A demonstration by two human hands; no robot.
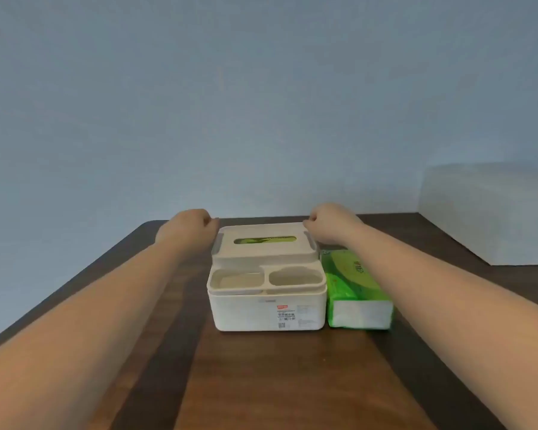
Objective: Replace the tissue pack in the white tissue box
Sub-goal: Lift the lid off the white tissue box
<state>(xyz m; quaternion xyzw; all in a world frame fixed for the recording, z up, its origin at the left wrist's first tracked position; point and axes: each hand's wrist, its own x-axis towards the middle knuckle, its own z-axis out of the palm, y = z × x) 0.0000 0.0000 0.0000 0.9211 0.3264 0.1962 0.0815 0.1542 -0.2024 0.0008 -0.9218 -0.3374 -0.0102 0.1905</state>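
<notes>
Early stage: left hand (189,225) and right hand (330,224), curled, gripped lid (264,243) ends (old pack inside); fresh tissue pack (354,287) waited beside white tissue box (267,311)

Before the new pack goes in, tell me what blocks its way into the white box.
The lid is on the white tissue box, with both hands at its far corners. Green shows through its slot, apparently the old pack. The new tissue pack lies beside the box, on its right.

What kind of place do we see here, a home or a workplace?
Probably a plain room at home, though I cannot be sure: a dark wooden table against a bare blue-grey wall, with a household tissue box and a green tissue pack.
</notes>
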